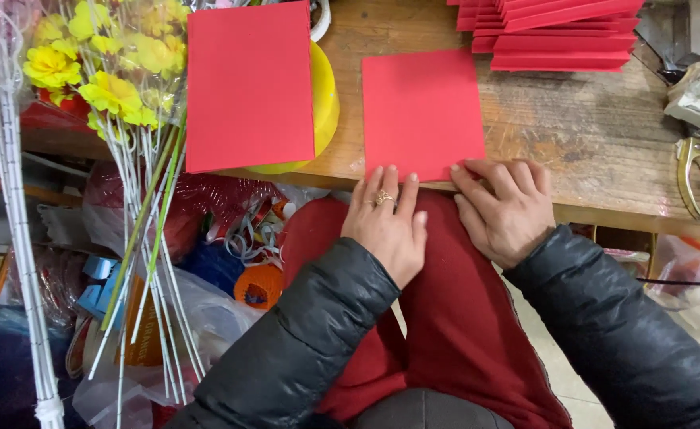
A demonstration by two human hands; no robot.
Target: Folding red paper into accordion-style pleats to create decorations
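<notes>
**Both hands flat on the near edge of a red sheet**

The left hand (386, 226) lies open, palm down, its fingertips (378, 172) resting on the near edge of the red paper sheet (421, 111); nothing is clenched or pinched. The right hand (505, 206) is also unclenched, its fingers (477, 169) curled slightly and pressing on the sheet's near right corner. A ring sits on one left finger. The sheet lies flat on the wooden workbench (596, 135), its near edge almost level with the bench's front edge.

To do this step well, I judge that the sheet's near edge should stay square to the bench edge, with even pressure from both hands so that the thin paper does not skew or buckle; any crease is best run from the middle outward.

Left of the sheet, a second red sheet (248, 83) rests on a yellow round object (326, 103). Beyond the sheet, a stack of pleated red paper (556, 32) lies at the far side. Far left of the sheet stand yellow artificial flowers (112, 71) on white stems.

Whether the near edge is being lifted or folded cannot be told: the fingers cover it. The yellow object is mostly hidden, so its kind is unclear. The pleated stack is cut off at the top, and the metal tools (696, 179) right of the sheet run out of view.
</notes>
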